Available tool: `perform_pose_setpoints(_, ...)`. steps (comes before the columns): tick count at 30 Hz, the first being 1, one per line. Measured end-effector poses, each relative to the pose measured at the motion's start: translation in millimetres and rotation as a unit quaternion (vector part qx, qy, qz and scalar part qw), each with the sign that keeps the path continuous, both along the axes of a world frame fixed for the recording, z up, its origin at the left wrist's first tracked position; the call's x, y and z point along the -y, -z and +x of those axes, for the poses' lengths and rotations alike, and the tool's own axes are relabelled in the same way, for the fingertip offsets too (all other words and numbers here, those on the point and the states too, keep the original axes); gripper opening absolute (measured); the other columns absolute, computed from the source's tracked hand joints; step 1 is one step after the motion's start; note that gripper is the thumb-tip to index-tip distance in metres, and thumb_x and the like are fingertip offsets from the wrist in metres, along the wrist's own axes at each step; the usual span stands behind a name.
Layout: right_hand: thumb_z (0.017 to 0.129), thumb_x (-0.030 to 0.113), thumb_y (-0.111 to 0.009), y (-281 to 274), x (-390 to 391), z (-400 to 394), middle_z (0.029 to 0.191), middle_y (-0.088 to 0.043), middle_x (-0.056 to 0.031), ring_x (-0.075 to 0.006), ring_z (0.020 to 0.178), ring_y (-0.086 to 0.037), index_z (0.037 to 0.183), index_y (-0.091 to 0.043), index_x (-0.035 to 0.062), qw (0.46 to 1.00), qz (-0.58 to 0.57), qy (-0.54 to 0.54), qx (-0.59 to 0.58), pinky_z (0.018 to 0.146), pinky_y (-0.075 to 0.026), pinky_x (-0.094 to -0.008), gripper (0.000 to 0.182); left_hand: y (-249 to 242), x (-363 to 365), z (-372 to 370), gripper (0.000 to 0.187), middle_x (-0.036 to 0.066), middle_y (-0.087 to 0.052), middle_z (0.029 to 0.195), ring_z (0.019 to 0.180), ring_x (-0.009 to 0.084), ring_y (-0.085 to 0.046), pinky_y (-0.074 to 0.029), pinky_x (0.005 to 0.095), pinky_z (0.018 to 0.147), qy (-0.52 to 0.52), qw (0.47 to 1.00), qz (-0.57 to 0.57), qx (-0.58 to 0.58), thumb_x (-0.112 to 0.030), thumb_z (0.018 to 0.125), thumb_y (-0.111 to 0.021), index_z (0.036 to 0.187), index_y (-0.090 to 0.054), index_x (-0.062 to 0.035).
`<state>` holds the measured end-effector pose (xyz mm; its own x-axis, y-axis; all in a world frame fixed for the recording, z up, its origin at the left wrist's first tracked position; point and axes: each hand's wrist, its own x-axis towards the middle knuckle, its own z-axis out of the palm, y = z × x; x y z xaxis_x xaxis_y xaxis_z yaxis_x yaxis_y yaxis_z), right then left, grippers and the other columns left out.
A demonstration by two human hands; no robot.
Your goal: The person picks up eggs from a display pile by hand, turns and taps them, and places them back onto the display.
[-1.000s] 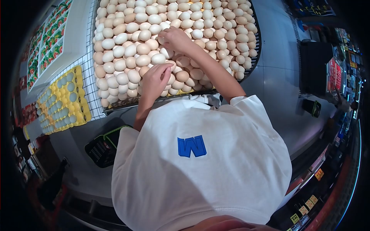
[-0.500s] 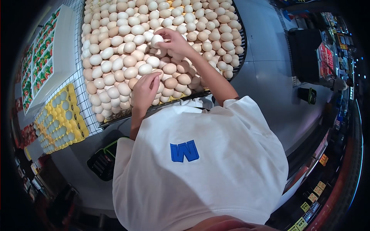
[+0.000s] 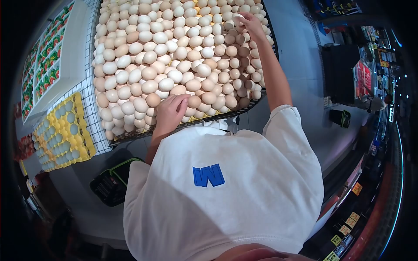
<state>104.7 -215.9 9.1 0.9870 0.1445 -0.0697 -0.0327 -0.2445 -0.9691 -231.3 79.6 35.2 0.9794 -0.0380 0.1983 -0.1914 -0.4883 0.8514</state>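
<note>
A large mass of beige and pale eggs point(image 3: 150, 73) fills a dark-rimmed bin point(image 3: 216, 115) in front of me. My right hand point(image 3: 254, 27) reaches to the far right of the pile. Between its thumb and fingers is a pale egg point(image 3: 237, 18), held just over the other eggs. My left hand point(image 3: 171, 113) rests at the near edge of the bin, palm down against the eggs. Its fingers are loosely bent and slightly apart, with nothing seen in them; the palm side is hidden.
Left of the bin, a yellow egg tray point(image 3: 86, 124) holds bluish eggs beside a white wire grid point(image 3: 96, 114). Farther left stands a white box point(image 3: 69, 65) of red-and-green packs. Dark baskets sit on the floor at lower left point(image 3: 111, 185) and right point(image 3: 339, 118).
My right hand has moved from the middle of the pile to its far right, carrying a pale egg. My left hand has shifted slightly toward me, and the view has shifted slightly.
</note>
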Motion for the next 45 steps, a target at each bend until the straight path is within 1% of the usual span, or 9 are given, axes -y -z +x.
perform_pose_setpoints(1,0.088,0.026,-0.072,9,1,10,0.102,-0.066,-0.006,-0.016,0.091,-0.064,0.123,-0.063,0.0041,1.0,-0.001,-0.002,0.001,0.076,-0.056,-0.0291,0.042,-1,2,-2,0.015,0.008,-0.068,0.082,0.067,0.0225,-0.063,-0.05,0.0348,0.06,0.016,1.0,0.007,0.01,-0.007,0.089,-0.062,0.101,-0.07,-0.0074)
perform_pose_setpoints(3,0.081,0.027,-0.076,15,-3,22,0.099,-0.068,-0.0071,-0.0145,0.089,-0.065,0.119,-0.066,0.0041,0.971,-0.22,-0.036,0.082,0.075,-0.054,-0.0298,0.045,-2,6,-6,0.014,0.007,-0.066,0.078,0.065,0.0223,-0.062,-0.049,0.0355,0.06,0.008,1.0,-0.004,0.005,-0.007,0.089,-0.062,0.1,-0.071,-0.0086)
perform_pose_setpoints(4,0.075,0.024,-0.078,15,-7,22,0.098,-0.07,-0.0114,-0.0193,0.089,-0.067,0.116,-0.067,0.0042,0.951,-0.28,-0.043,0.12,0.077,-0.054,-0.0342,0.047,0,7,-7,0.014,0.007,-0.066,0.077,0.064,0.0224,-0.062,-0.049,0.0356,0.061,0.012,1.0,0.003,-0.003,-0.008,0.089,-0.063,0.1,-0.071,-0.0088)
perform_pose_setpoints(8,0.074,0.016,-0.076,33,-23,31,0.101,-0.068,-0.0178,-0.0331,0.094,-0.066,0.115,-0.068,0.0066,0.91,-0.341,-0.109,0.209,0.086,-0.053,-0.0405,0.043,-3,6,-3,0.014,0.006,-0.064,0.075,0.064,0.0224,-0.061,-0.049,0.0356,0.061,0.01,1.0,0.002,-0.009,-0.008,0.088,-0.063,0.1,-0.071,-0.0095)
perform_pose_setpoints(12,0.074,0.011,-0.073,35,-34,35,0.108,-0.065,-0.0167,-0.0361,0.104,-0.06,0.113,-0.069,0.0093,0.863,-0.412,-0.165,0.24,0.092,-0.05,-0.0442,0.04,-3,4,2,0.014,0.007,-0.064,0.075,0.065,0.0226,-0.061,-0.048,0.0356,0.061,0.009,1.0,0.004,0.006,-0.008,0.088,-0.064,0.1,-0.071,-0.0094)
perform_pose_setpoints(18,0.074,0.01,-0.072,38,-36,39,0.112,-0.065,-0.0141,-0.0345,0.109,-0.058,0.115,-0.068,0.0106,0.831,-0.443,-0.196,0.274,0.097,-0.049,-0.0442,0.042,-1,4,6,0.012,0.007,-0.063,0.074,0.065,0.023,-0.06,-0.048,0.0361,0.061,0.013,1.0,-0.003,-0.007,-0.007,0.088,-0.064,0.098,-0.07,-0.0083)
perform_pose_setpoints(33,0.073,0.006,-0.064,36,-32,48,0.107,-0.066,-0.0178,-0.0378,0.104,-0.061,0.116,-0.07,0.0123,0.839,-0.436,-0.208,0.251,0.093,-0.051,-0.0449,0.044,0,1,12,0.01,0.007,-0.062,0.071,0.06,0.022,-0.059,-0.048,0.0351,0.059,0.004,1.0,0.0,-0.002,-0.009,0.089,-0.064,0.097,-0.07,-0.0083)
perform_pose_setpoints(41,0.076,0.007,-0.067,19,-37,41,0.115,-0.065,-0.0168,-0.0351,0.105,-0.063,0.118,-0.067,0.0095,0.833,-0.463,-0.221,0.209,0.091,-0.051,-0.0422,0.043,-3,-1,12,0.012,0.01,-0.065,0.079,0.065,0.0228,-0.061,-0.049,0.0328,0.061,0.014,1.0,-0.001,-0.017,-0.004,0.09,-0.063,0.1,-0.07,-0.0037)
perform_pose_setpoints(45,0.074,0.009,-0.068,30,-35,44,0.111,-0.067,-0.0174,-0.0367,0.102,-0.063,0.123,-0.065,0.0133,0.843,-0.437,-0.204,0.238,0.09,-0.052,-0.0452,0.05,-2,-1,14,0.012,0.005,-0.062,0.071,0.058,0.0194,-0.058,-0.047,0.033,0.057,0.0,1.0,0.005,0.016,-0.008,0.089,-0.063,0.098,-0.07,-0.0084)
